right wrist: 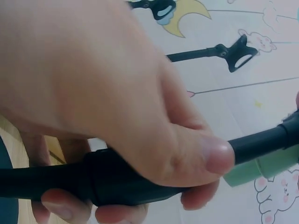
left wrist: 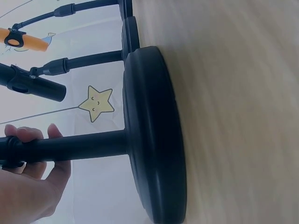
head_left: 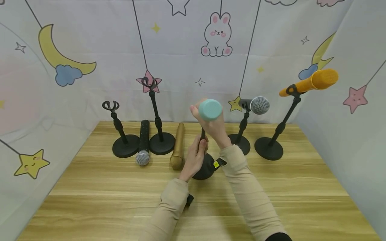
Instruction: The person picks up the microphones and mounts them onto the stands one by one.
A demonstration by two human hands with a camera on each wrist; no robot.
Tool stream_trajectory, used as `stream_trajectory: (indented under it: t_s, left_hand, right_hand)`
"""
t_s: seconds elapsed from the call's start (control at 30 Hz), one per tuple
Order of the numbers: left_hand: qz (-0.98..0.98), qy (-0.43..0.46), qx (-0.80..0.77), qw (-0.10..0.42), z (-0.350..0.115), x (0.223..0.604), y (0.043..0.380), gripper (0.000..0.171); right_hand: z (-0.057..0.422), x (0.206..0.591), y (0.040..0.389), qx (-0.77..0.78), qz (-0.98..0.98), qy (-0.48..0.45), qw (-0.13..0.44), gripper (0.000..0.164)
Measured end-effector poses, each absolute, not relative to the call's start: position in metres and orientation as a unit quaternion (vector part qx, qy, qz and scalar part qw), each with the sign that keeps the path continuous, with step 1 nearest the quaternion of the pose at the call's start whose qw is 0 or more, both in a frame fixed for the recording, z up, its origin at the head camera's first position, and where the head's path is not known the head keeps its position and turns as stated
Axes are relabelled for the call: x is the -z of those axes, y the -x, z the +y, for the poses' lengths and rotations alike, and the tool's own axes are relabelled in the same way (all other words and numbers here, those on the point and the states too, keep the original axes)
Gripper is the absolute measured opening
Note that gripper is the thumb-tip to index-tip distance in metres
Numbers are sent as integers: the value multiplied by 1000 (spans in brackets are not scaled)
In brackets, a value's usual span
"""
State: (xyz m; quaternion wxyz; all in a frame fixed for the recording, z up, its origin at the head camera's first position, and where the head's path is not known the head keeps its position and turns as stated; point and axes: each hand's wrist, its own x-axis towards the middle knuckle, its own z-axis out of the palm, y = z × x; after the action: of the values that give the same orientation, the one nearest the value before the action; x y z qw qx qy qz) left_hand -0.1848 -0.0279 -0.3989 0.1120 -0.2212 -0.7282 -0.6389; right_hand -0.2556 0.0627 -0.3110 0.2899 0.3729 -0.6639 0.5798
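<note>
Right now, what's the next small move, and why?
I'd have the right hand gently press the turquoise microphone to check its seating. That hand holds it at the top of the black stand and hides whether it is clipped in; the left hand grips the pole, so it could brace the stand.

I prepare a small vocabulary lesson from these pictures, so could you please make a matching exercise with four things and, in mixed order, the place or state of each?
Column one
1. orange microphone
2. gold microphone
3. teal microphone
4. left hand

Column two
A. lying on the table
B. gripping a black pole
C. mounted on the rightmost stand
D. raised above the table, right by the right hand

Right pairs: 1-C, 2-A, 3-D, 4-B
</note>
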Motion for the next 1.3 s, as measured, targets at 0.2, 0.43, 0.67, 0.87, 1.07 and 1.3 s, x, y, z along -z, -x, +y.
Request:
stream_trajectory:
  t_s: [0.2, 0.43, 0.67, 0.87, 1.07, 1.3]
  left_hand:
    - [-731, 219, 636, 113, -28, 399, 185, 22]
    - [-725, 220, 642, 116, -26, 402, 187, 21]
    - [-727, 216, 644, 104, -27, 402, 187, 21]
    - [-728, 218, 641, 105, -28, 401, 185, 21]
    - [-725, 228, 639, 117, -28, 399, 184, 19]
    - [-728, 222, 640, 107, -28, 401, 186, 21]
  right_hand:
    - [60, 313, 255, -589, -649, -370, 307, 16]
    - [67, 312, 254, -582, -669, -377, 268, 16]
    - [60, 315, 254, -595, -651, -359, 305, 18]
    - [58, 317, 254, -608, -642, -347, 313, 18]
    - [65, 317, 254, -580, -675, -365, 274, 15]
    - [57, 319, 255, -595, -642, -363, 318, 18]
